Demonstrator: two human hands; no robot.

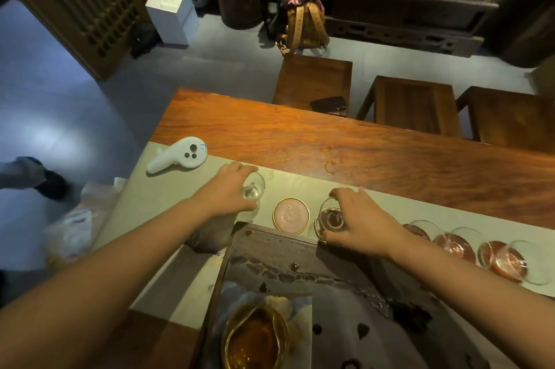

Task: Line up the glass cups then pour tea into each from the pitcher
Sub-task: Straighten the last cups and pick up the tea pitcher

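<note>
My left hand (232,188) grips a clear glass cup (253,188) from its left side, on the pale table runner (168,197). My right hand (357,220) holds a second glass cup (329,218) by its rim, fingers over its right side. Between the two cups lies a bare pink coaster (290,215) with a gold rim. To the right, three more glass cups (456,241) stand on pink coasters in a row. The glass pitcher (255,338) with amber tea stands on the dark tea tray (300,251) at the bottom middle.
A white handheld controller (180,155) lies on the runner's far left. The wooden table (330,140) extends beyond, with water drops on it. Wooden stools (312,80) stand behind, one bearing a dark phone. A plastic bag lies on the floor at left.
</note>
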